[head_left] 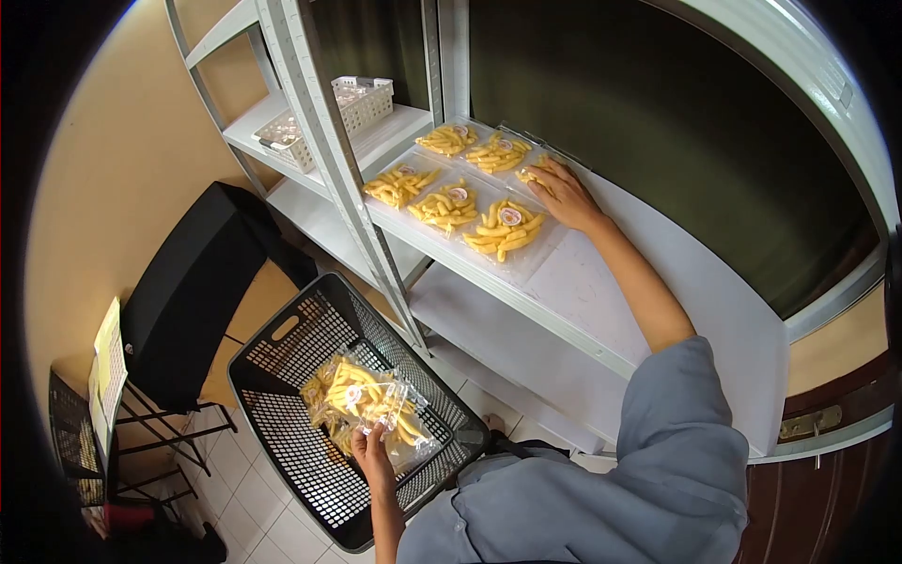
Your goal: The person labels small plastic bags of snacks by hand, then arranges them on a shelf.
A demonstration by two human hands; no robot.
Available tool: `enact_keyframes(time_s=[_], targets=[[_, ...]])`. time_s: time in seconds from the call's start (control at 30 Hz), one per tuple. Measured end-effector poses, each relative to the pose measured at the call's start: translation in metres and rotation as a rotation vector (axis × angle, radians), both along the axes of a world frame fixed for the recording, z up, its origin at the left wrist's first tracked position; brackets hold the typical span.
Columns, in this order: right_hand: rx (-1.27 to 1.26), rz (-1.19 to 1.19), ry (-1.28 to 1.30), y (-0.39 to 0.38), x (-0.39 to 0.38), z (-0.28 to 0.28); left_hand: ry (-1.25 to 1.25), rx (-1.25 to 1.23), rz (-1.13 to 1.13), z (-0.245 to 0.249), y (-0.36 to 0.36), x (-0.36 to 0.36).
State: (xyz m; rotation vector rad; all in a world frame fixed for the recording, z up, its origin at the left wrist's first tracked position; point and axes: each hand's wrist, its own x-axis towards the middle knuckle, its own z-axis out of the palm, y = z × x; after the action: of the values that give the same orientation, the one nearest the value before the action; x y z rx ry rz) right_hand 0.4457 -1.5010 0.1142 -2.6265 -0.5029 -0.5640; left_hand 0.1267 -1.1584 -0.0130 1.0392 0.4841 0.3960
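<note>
My left hand is down in a dark plastic basket, its fingers pinched on the edge of a clear bag of yellow stick-shaped snacks with a round label. Other bags of the same snacks lie beneath it in the basket. On the white shelf, my right hand rests over another snack bag, fingers stretched across its top and partly hiding it. Beside that hand, several similar bags lie flat in two rows, including a front snack bag.
Metal uprights frame the shelving. White baskets with packets stand on the neighbouring shelf. A black-covered piece of furniture is at the left, near a folding stand with yellow paper. A lower shelf runs under the bags.
</note>
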Motion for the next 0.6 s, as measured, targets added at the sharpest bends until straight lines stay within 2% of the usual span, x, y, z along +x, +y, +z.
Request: enact_keyframes(time_s=[0.13, 0.23, 0.3, 0.33, 0.4, 0.43, 0.5, 0.6], targets=[[0.043, 0.074, 0.039, 0.001, -0.006, 0.005, 0.004, 0.024, -0.123, 0.031, 0.002, -0.001], [-0.048, -0.017, -0.102, 0.010, -0.022, 0.018, -0.059, 0.058, -0.151, 0.077, -0.012, 0.012], [0.163, 0.203, -0.133, 0.029, -0.046, 0.034, -0.142, 0.075, -0.220, 0.096, -0.022, 0.030], [0.163, 0.217, -0.127, 0.042, -0.062, 0.041, -0.169, 0.048, -0.224, 0.109, -0.032, 0.041], [0.661, 0.430, 0.527, 0.066, -0.097, 0.058, -0.232, 0.107, -0.381, 0.126, -0.045, 0.060], [0.660, 0.429, 0.525, 0.073, -0.112, 0.070, -0.300, 0.129, -0.448, 0.136, -0.056, 0.068], [0.873, 0.500, 0.935, 0.078, -0.135, 0.087, -0.410, 0.175, -0.593, 0.141, -0.065, 0.080], [0.873, 0.478, 0.794, 0.070, -0.143, 0.084, -0.425, 0.219, -0.664, 0.155, -0.082, 0.085]])
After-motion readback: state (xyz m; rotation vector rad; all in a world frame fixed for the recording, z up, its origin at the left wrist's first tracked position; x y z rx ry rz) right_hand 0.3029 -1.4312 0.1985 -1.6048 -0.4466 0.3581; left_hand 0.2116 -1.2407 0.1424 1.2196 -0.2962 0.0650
